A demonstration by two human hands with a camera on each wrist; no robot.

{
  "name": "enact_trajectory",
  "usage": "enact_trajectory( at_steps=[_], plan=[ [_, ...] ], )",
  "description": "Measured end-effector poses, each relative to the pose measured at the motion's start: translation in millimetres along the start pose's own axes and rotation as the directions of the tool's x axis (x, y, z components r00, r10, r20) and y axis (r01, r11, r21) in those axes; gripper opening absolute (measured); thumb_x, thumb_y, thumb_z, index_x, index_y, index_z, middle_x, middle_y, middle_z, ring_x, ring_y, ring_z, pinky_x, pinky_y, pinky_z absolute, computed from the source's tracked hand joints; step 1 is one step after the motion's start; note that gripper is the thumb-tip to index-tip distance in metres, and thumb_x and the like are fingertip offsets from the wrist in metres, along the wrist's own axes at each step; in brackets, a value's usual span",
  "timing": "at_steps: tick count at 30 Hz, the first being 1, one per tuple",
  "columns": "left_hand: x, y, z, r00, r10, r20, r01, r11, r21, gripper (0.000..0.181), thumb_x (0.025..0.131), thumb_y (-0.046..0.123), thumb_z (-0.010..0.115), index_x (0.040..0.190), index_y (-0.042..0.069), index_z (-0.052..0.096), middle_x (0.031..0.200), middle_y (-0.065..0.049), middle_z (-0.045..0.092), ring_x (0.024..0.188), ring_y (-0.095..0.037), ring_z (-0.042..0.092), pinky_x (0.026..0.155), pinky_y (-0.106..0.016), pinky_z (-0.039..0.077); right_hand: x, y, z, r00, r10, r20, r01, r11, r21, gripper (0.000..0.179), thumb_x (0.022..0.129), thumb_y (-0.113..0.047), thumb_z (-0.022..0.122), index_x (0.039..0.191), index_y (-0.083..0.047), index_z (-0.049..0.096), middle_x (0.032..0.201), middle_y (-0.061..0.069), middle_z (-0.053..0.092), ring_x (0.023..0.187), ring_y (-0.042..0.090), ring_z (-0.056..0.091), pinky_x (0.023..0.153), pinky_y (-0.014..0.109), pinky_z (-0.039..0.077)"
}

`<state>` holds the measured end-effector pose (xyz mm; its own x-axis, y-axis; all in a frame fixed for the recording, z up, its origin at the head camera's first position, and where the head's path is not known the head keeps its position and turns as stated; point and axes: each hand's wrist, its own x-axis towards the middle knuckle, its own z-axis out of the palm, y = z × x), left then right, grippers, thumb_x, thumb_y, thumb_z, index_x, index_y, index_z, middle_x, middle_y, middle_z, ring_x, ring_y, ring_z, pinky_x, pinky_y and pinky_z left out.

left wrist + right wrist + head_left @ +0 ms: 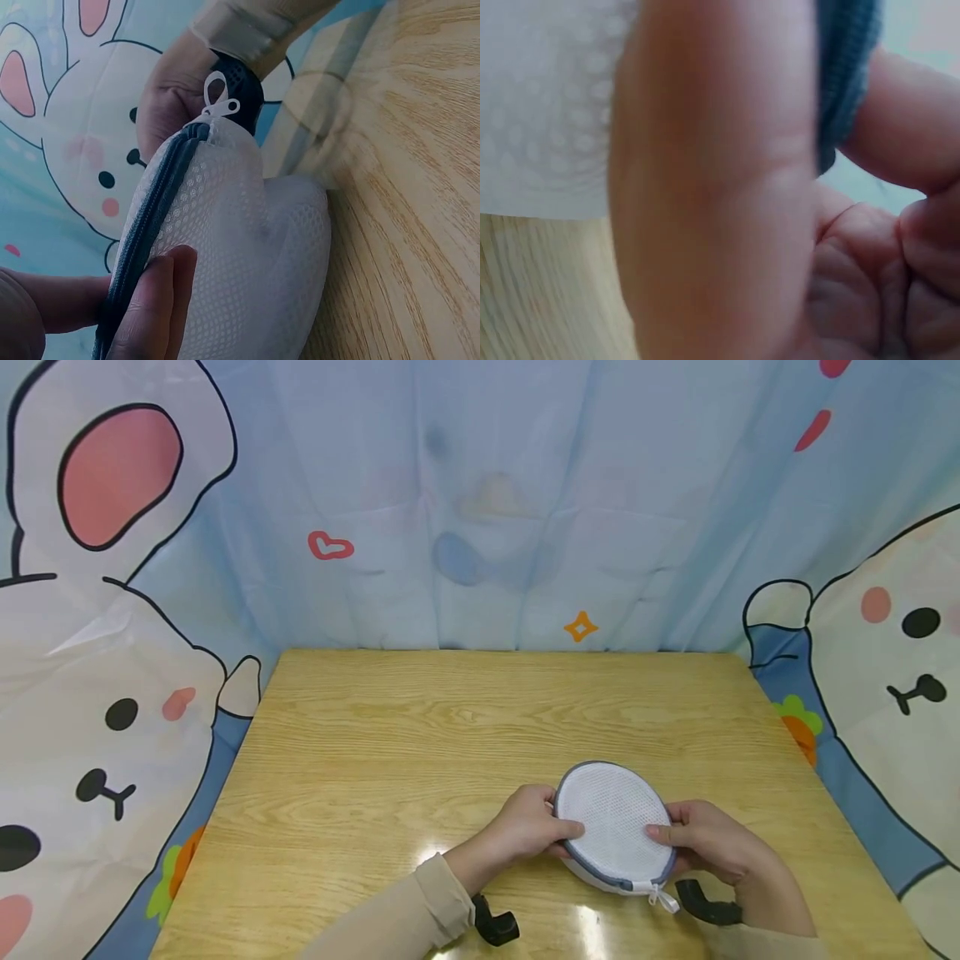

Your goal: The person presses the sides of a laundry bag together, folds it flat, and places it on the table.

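A round white mesh laundry bag (611, 818) with a blue-grey zipper edge is held up between both hands over the front right part of the table. My left hand (528, 827) pinches its left rim, thumb on top and fingers beneath. On the opposite rim, my right hand (708, 839) grips it the same way. The white zipper pull (662, 897) hangs at the near edge, by the right hand. In the left wrist view the mesh side (240, 247) bulges in soft folds under the zipper (146, 232). Fingers (712, 180) fill much of the right wrist view.
The wooden table (420, 735) reaches back to a light blue curtain (510, 510) printed with cartoon rabbits. Black curved pieces (495, 922) sit at both wrists, below the beige sleeves (405, 914).
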<state>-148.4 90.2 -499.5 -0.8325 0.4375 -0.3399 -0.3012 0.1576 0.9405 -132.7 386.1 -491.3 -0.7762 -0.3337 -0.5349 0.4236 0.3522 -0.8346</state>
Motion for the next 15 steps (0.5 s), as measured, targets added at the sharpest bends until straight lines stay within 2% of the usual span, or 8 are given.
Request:
enact_trajectory(
  at_steps=[8,15],
  plan=[
    [0.2,-0.5,-1.6,1.000,-0.006,0.005,0.006,1.000,0.003,0.017,0.091,-0.002,0.081,0.103,-0.001,0.070,0.080,-0.012,0.078,0.069,-0.026,0.080,0.064,-0.034,0.067,8.2,5,0,0.999,-0.040,0.029,0.038,0.997,0.068,0.022,0.107,-0.013,0.066,0.113,0.008,0.070,0.088,0.006,0.081,0.077,0.019,0.081,0.070,0.039,0.068],
    [2.3,-2.0,-2.3,1.000,-0.002,0.020,0.002,1.000,0.002,0.017,0.092,-0.004,0.080,0.105,-0.002,0.071,0.081,-0.014,0.079,0.070,-0.028,0.081,0.061,-0.030,0.066,13.7,11,-1,0.997,-0.062,0.051,0.057,0.994,0.095,0.017,0.107,-0.011,0.065,0.109,0.005,0.071,0.086,0.006,0.081,0.074,0.017,0.081,0.067,0.037,0.067]
  ],
)
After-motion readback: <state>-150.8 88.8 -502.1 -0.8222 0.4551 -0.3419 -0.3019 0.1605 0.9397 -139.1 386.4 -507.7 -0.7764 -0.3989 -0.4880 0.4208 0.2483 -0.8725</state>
